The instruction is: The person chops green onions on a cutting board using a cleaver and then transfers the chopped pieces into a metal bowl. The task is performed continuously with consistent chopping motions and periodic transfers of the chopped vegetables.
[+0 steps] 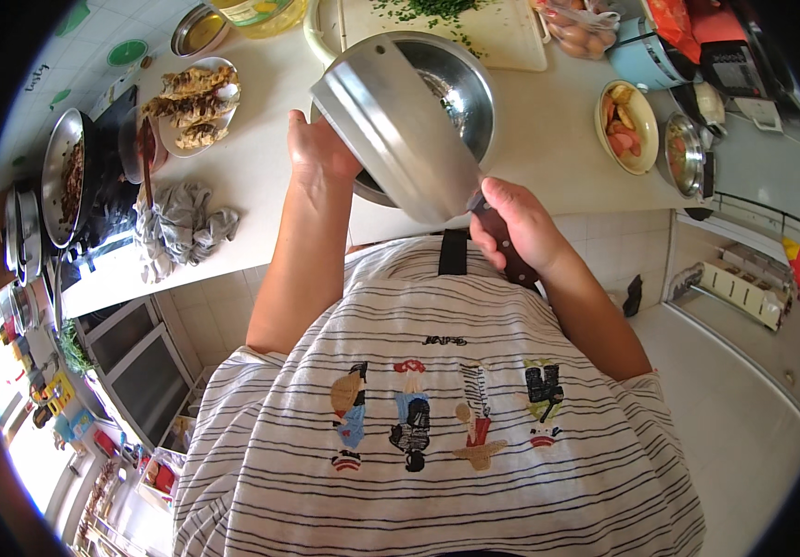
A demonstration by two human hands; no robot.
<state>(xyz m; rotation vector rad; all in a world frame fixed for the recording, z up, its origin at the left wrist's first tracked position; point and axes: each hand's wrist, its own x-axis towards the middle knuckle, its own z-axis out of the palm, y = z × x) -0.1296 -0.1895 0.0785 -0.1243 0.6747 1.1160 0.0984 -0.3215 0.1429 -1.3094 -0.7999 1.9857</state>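
Observation:
My right hand (522, 219) grips the dark riveted handle of a wide cleaver (400, 132). Its broad steel blade slants up to the left over a stainless steel bowl (469, 83) and covers much of it. A few green bits cling inside the bowl. My left hand (320, 150) is at the bowl's left side, thumb raised. The blade hides its fingers, so whether they touch bowl or blade cannot be told. Beyond the bowl, chopped green herbs (435, 7) lie on a white cutting board (511, 42).
Left on the counter are a plate of browned food (198, 104), a crumpled grey cloth (181, 226) and a frying pan (55, 174) with food. To the right stand a bowl of orange and pink pieces (623, 132), a metal pot (682, 157) and bagged eggs (581, 35).

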